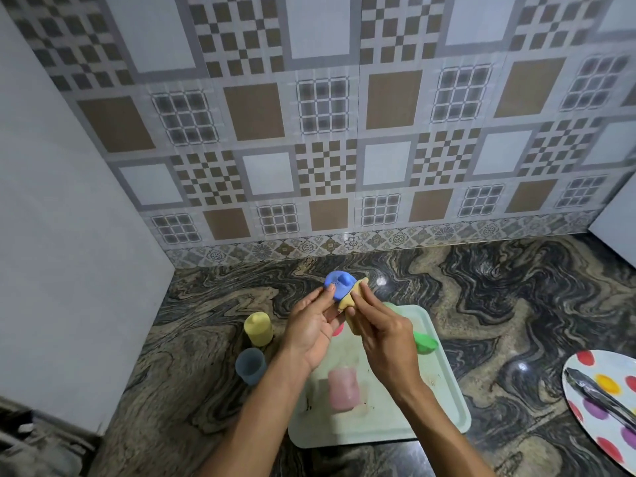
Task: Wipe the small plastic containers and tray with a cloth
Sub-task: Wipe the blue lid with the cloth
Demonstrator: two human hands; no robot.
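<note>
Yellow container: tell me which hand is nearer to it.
Left. The left hand, holding the blue lid, is just right of the yellow container; the right hand, pinching the cloth, is farther right, over the tray.

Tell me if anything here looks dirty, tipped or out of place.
The tray carries dark specks and a brownish smear near the blurred pink container, so it looks unwiped. A green piece sits on the tray's right rim, seemingly askew. Nothing looks broken.
</note>
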